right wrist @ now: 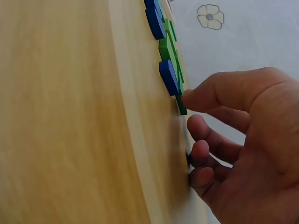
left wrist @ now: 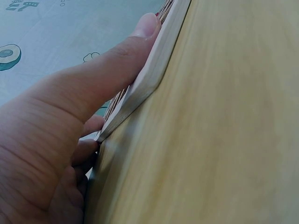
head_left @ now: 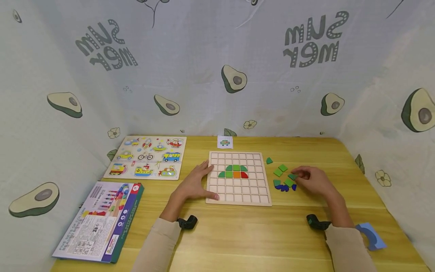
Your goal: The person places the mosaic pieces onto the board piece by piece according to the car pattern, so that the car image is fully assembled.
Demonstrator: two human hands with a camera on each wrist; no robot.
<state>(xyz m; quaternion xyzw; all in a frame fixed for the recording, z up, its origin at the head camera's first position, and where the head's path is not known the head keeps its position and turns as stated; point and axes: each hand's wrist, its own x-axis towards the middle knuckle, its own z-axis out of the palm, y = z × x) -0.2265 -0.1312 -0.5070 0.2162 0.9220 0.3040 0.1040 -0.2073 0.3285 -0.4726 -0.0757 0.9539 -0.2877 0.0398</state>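
A wooden grid board [head_left: 234, 197] lies on the table, with green pieces [head_left: 236, 167], an orange square [head_left: 236, 174] and a red rounded piece [head_left: 244, 175] set in its cells. My left hand [head_left: 193, 183] rests at the board's left side, thumb laid over the near corner and fingers along the edge. Right of the board, my right hand [head_left: 314, 180] pinches a dark green piece [head_left: 292, 176] between thumb and forefinger; the forefinger's tip is partly hidden. Loose green squares [head_left: 283, 168] and dark blue pieces [right wrist: 168, 77] lie close by its fingertips.
A small pattern card [head_left: 225, 142] lies behind the board. To the left are a vehicle picture puzzle [head_left: 146, 155] and a bead-toy box [head_left: 98, 223]. A blue arch block [head_left: 372, 236] sits by the right forearm. Patterned cloth [head_left: 204, 94] hangs behind the table.
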